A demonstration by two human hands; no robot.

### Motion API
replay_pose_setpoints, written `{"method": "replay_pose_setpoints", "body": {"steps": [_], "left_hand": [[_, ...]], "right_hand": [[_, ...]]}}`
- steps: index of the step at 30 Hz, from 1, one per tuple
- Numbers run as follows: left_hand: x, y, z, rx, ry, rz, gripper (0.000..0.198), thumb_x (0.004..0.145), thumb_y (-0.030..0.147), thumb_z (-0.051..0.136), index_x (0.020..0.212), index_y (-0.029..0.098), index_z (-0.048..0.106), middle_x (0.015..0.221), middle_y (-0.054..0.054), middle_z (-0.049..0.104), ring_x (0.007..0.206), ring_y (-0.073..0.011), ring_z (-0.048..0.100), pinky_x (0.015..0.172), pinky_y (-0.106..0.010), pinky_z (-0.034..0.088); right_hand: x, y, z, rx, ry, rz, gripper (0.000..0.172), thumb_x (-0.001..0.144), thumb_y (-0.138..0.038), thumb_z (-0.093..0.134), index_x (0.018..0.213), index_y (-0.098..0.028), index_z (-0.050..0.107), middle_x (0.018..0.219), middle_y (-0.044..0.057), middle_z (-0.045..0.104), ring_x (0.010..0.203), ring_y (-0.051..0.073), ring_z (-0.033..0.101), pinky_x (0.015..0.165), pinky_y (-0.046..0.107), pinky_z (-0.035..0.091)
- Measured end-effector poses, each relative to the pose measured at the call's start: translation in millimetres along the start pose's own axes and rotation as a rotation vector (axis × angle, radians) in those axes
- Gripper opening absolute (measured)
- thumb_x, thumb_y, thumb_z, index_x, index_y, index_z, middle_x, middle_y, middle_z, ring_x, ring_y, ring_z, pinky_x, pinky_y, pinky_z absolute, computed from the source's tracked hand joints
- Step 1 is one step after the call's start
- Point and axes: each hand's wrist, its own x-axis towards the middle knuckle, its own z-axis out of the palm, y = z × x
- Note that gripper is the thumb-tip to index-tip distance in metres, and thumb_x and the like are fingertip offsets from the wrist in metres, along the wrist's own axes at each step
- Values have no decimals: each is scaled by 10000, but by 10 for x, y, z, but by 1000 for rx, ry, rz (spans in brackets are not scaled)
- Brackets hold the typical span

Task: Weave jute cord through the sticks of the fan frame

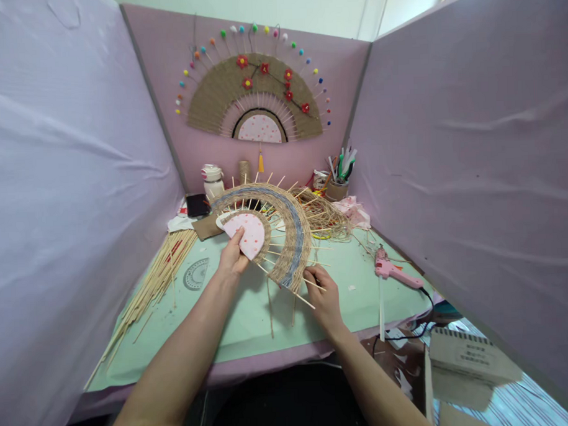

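Note:
A half-round woven fan of tan twine with a blue-grey stripe is held tilted above the table, bare stick ends poking out past its rim. My left hand grips its pink dotted half-disc base, thumb on top and fingers underneath. At the lower right end of the weave, my right hand is closed with curled fingers around the fan's edge and a protruding stick. Whether a strand is also pinched there is hidden. Loose twine ends dangle below the fan.
Thin sticks and a clear protractor lie at left. Behind the fan are tangled twine, a white bottle and a tool pot. A pink glue gun rests at right. A finished fan hangs on the back panel.

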Motion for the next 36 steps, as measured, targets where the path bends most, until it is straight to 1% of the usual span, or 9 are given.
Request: {"method": "replay_pose_setpoints", "body": {"steps": [4, 7, 12, 15, 17, 22, 25, 31, 36], "left_hand": [[39, 55, -14, -50, 57, 57, 315, 875, 112, 542, 1182, 135, 604, 1075, -125, 708, 962, -203, 684, 882, -355, 545], [72, 87, -29, -74, 76, 76, 330, 870, 114, 550, 1194, 154, 602, 1099, -124, 700, 1013, -210, 665, 887, -350, 542], [76, 85, -33, -61, 71, 87, 292, 869, 111, 552, 1151, 143, 621, 1078, -120, 708, 1014, -204, 665, 901, -351, 534], [66, 80, -31, -48, 61, 90, 271, 869, 107, 548, 1128, 126, 626, 1073, -122, 710, 998, -198, 671, 917, -356, 524], [58, 84, -28, -41, 51, 78, 275, 872, 114, 545, 1136, 123, 623, 1069, -127, 710, 982, -199, 677, 908, -356, 530], [15, 105, -2, -15, 12, 18, 318, 884, 114, 521, 1192, 122, 598, 1027, -133, 721, 923, -206, 695, 860, -353, 559], [-14, 108, 6, 25, -33, -31, 321, 887, 103, 506, 1195, 108, 596, 1009, -137, 725, 918, -210, 697, 863, -355, 559], [5, 92, -34, 124, -79, -61, 297, 867, 74, 527, 1151, 91, 611, 1028, -150, 717, 906, -214, 699, 873, -366, 553], [48, 118, -59, 132, -70, -2, 297, 846, 51, 547, 1128, 108, 620, 1044, -153, 712, 931, -220, 693, 898, -380, 538]], "right_hand": [[-65, -80, 2, 72, -93, 66, 244, 872, -351, 507, 741, -176, 616, 708, 20, 562, 676, 148, 514, 641, 259, 420], [-99, -115, 3, 139, -163, 135, 284, 863, -376, 497, 675, -177, 575, 624, -5, 495, 603, 128, 449, 568, 237, 387], [-92, -97, 29, 219, -221, 273, 332, 829, -431, 525, 617, -175, 535, 547, -39, 350, 523, 99, 321, 484, 220, 289], [-74, -90, 39, 216, -229, 296, 341, 789, -430, 578, 576, -181, 482, 542, -46, 335, 523, 93, 306, 497, 221, 284], [-66, -97, 32, 216, -229, 280, 343, 777, -426, 592, 568, -180, 477, 551, -39, 371, 537, 97, 338, 515, 223, 310], [-53, -92, -31, 205, -248, 248, 288, 804, -414, 578, 661, -165, 593, 594, -10, 510, 575, 117, 448, 548, 232, 381], [-35, -55, -94, 162, -226, 182, 269, 835, -384, 551, 684, -172, 618, 613, -3, 550, 593, 130, 483, 570, 240, 402], [6, 5, -230, 18, -69, -58, 184, 859, -312, 568, 741, -192, 642, 677, 4, 580, 631, 139, 512, 605, 258, 393], [33, 26, -310, -96, 36, -141, 187, 857, -296, 598, 702, -192, 609, 634, -14, 533, 572, 120, 462, 555, 257, 357]]}}
